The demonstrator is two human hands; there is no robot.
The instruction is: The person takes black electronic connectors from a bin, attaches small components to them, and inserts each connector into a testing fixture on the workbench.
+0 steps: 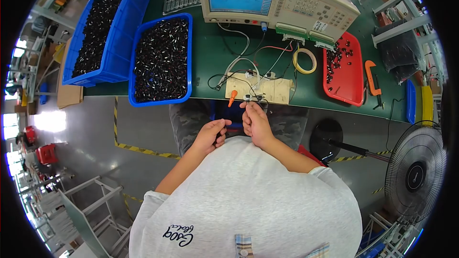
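Observation:
My right hand (255, 120) is at the front edge of a pale wooden board (277, 89), thumb and fingers pinched at a small dark part by the board's front fixture. What exactly sits between the fingertips is too small to tell. My left hand (212, 134) hangs lower and to the left, in front of the table edge, fingers curled round something dark and mostly hidden. On the board lie thin wires and an orange-handled item (233, 98). Behind it stands a bench meter (282, 0) with a lit blue screen, its cables running down to the board.
A shallow blue tray (189, 57) and a deeper blue bin (122, 43), both full of small dark parts, stand left. To the right are a yellow tape roll (313, 62), a red tray (356, 67) with several parts, and an orange tool (370, 74). A fan (415, 176) stands lower right.

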